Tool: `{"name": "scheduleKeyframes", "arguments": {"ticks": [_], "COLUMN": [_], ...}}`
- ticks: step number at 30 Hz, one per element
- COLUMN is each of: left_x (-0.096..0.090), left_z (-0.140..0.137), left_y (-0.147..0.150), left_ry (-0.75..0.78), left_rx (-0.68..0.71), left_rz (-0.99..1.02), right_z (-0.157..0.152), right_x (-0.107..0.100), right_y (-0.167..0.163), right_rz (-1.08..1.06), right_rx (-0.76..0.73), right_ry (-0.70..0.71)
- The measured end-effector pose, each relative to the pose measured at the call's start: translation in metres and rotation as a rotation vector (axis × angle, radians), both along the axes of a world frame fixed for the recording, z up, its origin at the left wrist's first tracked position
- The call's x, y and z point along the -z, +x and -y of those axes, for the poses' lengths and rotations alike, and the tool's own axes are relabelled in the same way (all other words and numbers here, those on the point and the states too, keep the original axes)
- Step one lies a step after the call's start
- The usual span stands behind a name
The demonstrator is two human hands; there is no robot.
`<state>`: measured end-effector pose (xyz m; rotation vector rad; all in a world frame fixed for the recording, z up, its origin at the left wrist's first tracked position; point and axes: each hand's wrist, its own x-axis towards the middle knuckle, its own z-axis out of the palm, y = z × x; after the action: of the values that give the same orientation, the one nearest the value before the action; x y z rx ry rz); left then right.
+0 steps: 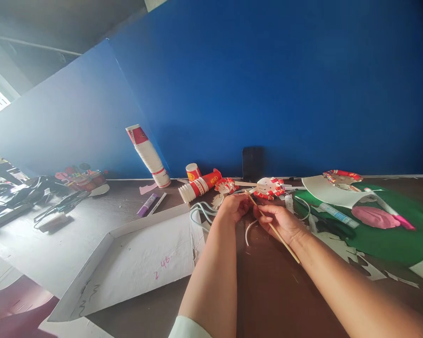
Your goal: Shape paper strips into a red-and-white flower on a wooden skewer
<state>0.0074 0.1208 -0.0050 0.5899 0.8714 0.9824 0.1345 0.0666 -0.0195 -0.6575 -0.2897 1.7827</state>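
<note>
While the right hand (283, 222) grasps a stick (284, 242), the left hand (234, 207) (apparently) pinches it.

the left forearm (213, 267) and right forearm (348, 277) reach forward, converging; the left hand (235, 206) curls its fingers inward, its fingertips partly hidden, while the right hand (281, 221), just beside it, bends its fingers in a light pinch.

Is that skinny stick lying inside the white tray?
No, the right hand holds the stick, and the white tray lies off to the left.
</note>
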Motion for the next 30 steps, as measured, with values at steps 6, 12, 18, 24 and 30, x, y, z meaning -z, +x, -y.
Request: {"name": "scheduleKeyframes", "arguments": {"ticks": [6,12,18,24,30], "left_x": [0.0009,0.004,0.0043,-0.0018,-0.0025], "left_z": [-0.0006,-0.0029,-0.0013,0.0025,0.0001], "left_y": [0.0009,0.002,0.0038,0.0045,0.0053], "left_ry": [0.011,0.016,0.051,0.022,-0.006], "left_rx": [-0.005,0.001,-0.006,-0.03,-0.004], "left_rz": [-0.042,-0.059,-0.1,-0.08,-0.074], "right_z": [-0.001,-0.001,-0.001,-0.0022,-0.003], "right_x": [0.0003,-0.0016,0.0012,0.0011,0.0001], "right_y": [0.002,-0.0009,0.0,0.0001,-0.0004], "right_rz": [0.026,0.063,0.075,0.103,0.116], "right_rx": [0.0,0.054,0.055,0.052,0.039], "right_ry": [0.005,0.008,0.038,0.032,0.027]}}
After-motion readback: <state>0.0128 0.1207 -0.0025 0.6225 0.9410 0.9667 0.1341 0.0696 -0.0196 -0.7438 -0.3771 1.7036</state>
